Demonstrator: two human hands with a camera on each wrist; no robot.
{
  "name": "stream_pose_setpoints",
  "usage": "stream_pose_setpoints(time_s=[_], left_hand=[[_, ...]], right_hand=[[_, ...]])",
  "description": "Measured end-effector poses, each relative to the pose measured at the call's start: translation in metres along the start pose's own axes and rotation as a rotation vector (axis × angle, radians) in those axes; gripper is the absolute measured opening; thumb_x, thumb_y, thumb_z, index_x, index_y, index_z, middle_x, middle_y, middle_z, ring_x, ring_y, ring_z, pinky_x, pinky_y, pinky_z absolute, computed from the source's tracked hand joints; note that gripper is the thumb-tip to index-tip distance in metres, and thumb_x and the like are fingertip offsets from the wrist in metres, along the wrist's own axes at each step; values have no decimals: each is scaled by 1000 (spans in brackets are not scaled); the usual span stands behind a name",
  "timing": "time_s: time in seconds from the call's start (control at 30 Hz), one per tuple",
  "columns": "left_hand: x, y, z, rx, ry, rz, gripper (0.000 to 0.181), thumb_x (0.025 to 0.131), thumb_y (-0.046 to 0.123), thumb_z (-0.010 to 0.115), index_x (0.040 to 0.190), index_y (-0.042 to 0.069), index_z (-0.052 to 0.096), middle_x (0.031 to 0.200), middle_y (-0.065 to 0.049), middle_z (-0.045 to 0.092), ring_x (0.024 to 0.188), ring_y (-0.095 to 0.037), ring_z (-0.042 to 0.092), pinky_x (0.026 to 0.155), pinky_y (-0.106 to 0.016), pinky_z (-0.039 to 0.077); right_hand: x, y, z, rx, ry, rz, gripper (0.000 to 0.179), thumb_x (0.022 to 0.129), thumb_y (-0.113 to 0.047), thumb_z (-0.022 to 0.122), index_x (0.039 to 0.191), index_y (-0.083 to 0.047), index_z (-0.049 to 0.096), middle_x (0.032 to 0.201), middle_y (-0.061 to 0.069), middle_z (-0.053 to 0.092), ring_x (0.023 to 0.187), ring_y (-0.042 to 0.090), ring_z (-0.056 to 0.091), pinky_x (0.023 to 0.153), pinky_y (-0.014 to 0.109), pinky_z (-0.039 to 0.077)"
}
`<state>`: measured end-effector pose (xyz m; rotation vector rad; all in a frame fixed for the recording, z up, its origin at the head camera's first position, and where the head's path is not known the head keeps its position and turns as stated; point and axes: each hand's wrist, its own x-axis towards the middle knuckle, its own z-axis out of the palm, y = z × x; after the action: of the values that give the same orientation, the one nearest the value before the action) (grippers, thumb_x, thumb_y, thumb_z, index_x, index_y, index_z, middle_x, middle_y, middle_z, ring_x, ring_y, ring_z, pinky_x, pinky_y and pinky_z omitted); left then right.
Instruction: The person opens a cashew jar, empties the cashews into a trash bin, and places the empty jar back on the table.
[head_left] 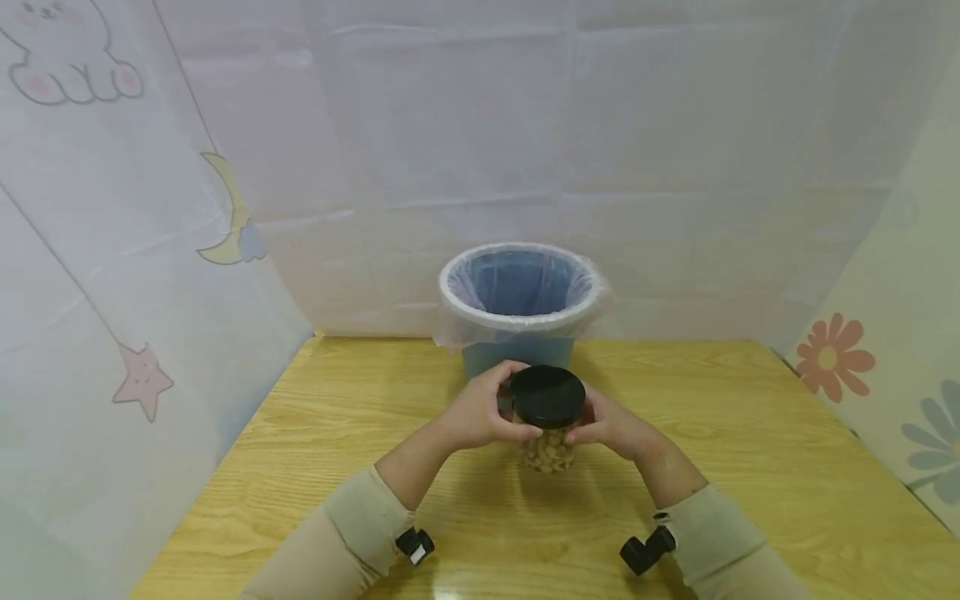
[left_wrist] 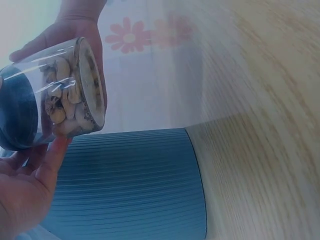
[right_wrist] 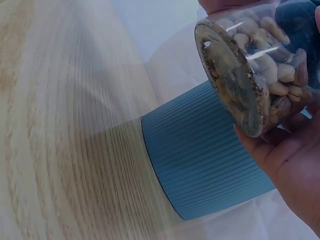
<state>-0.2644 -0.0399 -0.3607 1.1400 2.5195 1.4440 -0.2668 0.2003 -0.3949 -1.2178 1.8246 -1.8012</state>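
Note:
A clear jar (head_left: 549,454) with a black lid (head_left: 547,395) is held upright between both hands, lifted off the table. My left hand (head_left: 483,408) grips its left side, fingers curled behind and thumb in front. From the other side my right hand (head_left: 611,423) holds it the same way. Pale brown nut-like pieces fill part of the jar (right_wrist: 270,75), some with dark spots. Dark, crusty specks line its base in the right wrist view. Behind the jar stands a blue ribbed trash bin (left_wrist: 125,185).
The bin's white rim (head_left: 517,320) has a clear plastic bag (head_left: 453,329) folded over it, and its top is uncovered. It stands at the far side of the wooden table (head_left: 360,392), close to the pale back sheet (head_left: 465,158). Printed side sheets flank the table.

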Motion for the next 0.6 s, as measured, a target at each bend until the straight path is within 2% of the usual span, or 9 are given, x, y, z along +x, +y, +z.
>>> stream_pose_setpoints(time_s=[0.17,0.3,0.5,0.6], left_hand=[[1,1,-2,10,1,-3,70,67,27,82,126,17,46,115,2,53,91,-11,57,65,-23,51],[1,1,-1,-5,-8,-4,69,68,27,81,127,17,45,117,2,52,93,-11,57,64,-23,51],[2,1,-1,-31,-12,-12,69,69,25,80,128,18,44,118,2,52,93,-11,56,65,-24,52],[2,1,-2,-37,-15,-10,69,70,25,80,128,18,44,119,2,51,94,-12,56,66,-26,52]], right_hand=[[2,-3,0,-22,-4,-2,67,82,-7,68,137,-16,31,124,-4,49,96,10,54,74,25,49],[3,-5,1,-36,-29,6,74,80,-6,69,140,-13,26,124,-2,47,86,10,55,65,27,51],[4,-4,-1,-34,-23,4,77,80,-7,70,140,-1,21,130,-2,44,107,12,52,76,29,51],[4,-2,-2,-34,-17,2,75,80,-8,70,140,-3,24,128,-1,46,103,12,54,74,29,51]])
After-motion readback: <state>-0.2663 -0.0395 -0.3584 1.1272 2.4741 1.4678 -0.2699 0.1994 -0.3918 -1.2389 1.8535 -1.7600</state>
